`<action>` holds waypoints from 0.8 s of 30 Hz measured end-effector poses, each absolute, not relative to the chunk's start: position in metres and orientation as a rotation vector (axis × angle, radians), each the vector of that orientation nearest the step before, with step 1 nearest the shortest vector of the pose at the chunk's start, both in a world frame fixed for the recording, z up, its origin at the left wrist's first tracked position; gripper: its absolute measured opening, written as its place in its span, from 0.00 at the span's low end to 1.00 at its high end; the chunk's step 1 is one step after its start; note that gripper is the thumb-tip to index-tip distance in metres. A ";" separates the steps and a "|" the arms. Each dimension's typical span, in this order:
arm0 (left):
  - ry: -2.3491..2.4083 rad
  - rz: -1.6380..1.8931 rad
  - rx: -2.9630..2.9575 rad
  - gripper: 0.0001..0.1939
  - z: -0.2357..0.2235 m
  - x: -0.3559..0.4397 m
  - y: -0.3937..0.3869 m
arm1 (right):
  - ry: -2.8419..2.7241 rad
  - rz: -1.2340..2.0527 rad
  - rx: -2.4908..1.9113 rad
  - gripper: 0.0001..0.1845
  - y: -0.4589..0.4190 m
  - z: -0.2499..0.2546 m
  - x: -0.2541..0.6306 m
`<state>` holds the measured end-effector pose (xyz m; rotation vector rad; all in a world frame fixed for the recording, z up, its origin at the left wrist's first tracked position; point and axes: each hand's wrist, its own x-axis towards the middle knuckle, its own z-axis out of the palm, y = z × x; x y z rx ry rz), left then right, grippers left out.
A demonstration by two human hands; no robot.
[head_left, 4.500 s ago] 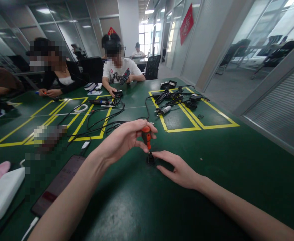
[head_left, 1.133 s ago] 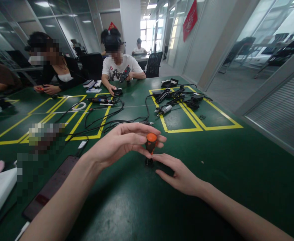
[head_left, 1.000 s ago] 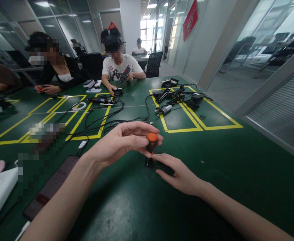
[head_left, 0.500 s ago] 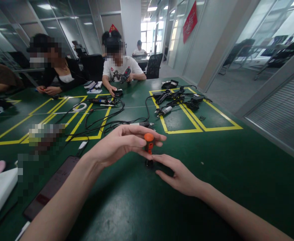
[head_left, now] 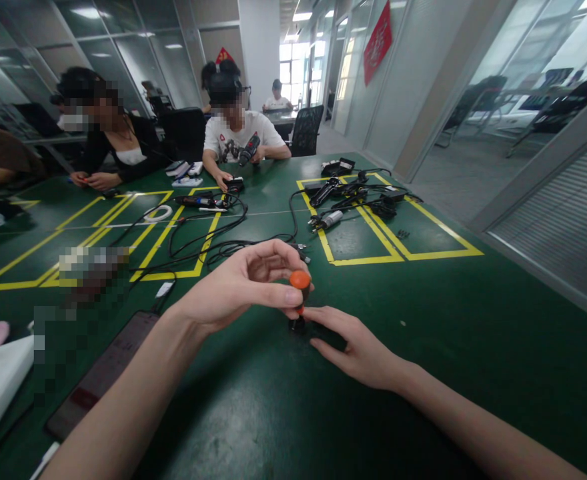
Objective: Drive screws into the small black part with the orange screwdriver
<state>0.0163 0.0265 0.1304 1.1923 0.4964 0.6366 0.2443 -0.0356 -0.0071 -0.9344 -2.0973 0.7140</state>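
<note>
An orange-and-black screwdriver (head_left: pixel 300 280) stands nearly upright over the table, its orange cap on top. My left hand (head_left: pixel 253 283) is closed on its handle, thumb on the near side and fingers curled behind. At the tool's lower end sits a small black piece (head_left: pixel 297 325) on the table; its kind is too small to make out. My right hand (head_left: pixel 348 340) lies low on the right, fingers stretched and thumb apart. Its fingertips reach the lower part of the screwdriver and seem to touch it, though whether they press on it is unclear.
A dark phone (head_left: pixel 106 367) with a cable lies left of my forearm, near a white box (head_left: pixel 3 387). Black cables (head_left: pixel 213 243) run across the table (head_left: pixel 423 387). Power tools and adapters (head_left: pixel 343 193) lie farther back. A co-worker (head_left: pixel 241 137) opposite holds a drill (head_left: pixel 249 150).
My left fingers, stretched out past the screwdriver before, have curled in around its handle. The handle's top has tipped slightly toward the right. My right hand stays in place.
</note>
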 end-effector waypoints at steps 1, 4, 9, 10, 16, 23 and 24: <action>0.498 0.646 1.196 0.18 0.130 0.016 0.027 | -2.098 0.712 -0.931 0.27 -0.035 -0.007 0.244; 0.539 0.646 1.226 0.18 0.130 0.016 0.027 | -2.103 0.715 -0.932 0.26 -0.035 -0.008 0.245; 0.582 0.647 1.256 0.18 0.132 0.014 0.027 | -2.111 0.702 -0.947 0.25 -0.035 -0.008 0.246; 0.550 0.639 1.243 0.17 0.132 0.014 0.028 | -2.112 0.697 -0.946 0.25 -0.035 -0.008 0.245; 0.442 0.618 1.163 0.15 0.128 0.015 0.031 | -2.112 0.694 -0.945 0.24 -0.035 -0.006 0.245; 0.472 0.650 1.180 0.13 0.127 0.016 0.028 | -2.115 0.702 -0.939 0.26 -0.035 -0.006 0.245; 0.476 0.656 1.189 0.13 0.127 0.016 0.028 | -2.117 0.703 -0.943 0.26 -0.035 -0.006 0.245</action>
